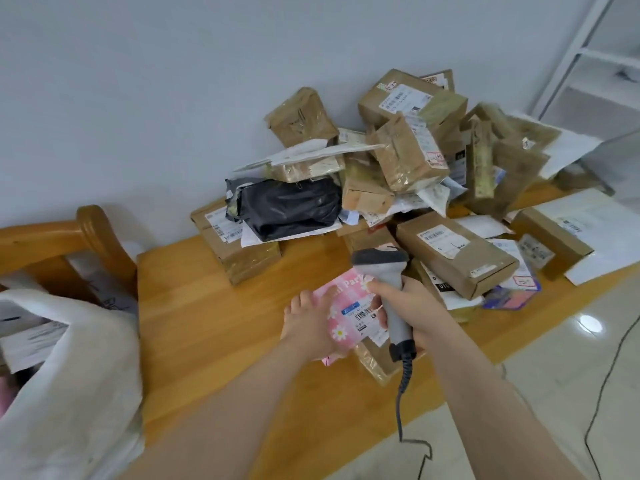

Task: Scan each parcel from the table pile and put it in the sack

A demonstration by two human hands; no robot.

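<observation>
A pink flowered parcel (349, 310) with a white barcode label is held over the wooden table (194, 306) by my left hand (306, 322), which grips its left edge. My right hand (412, 306) grips a grey barcode scanner (388, 271) by its handle, the head just above the parcel's far end. A white sack (76, 382) stands open at the left with parcels inside. The pile (398, 174) of brown boxes, a black bag (291, 207) and white mailers fills the table's far side.
A wooden chair (69, 244) stands behind the sack at the left. The scanner's cable (401, 403) hangs down over the table's front edge to the tiled floor. A small brown box (374, 362) lies under my right hand. White shelving (595, 53) stands at the far right.
</observation>
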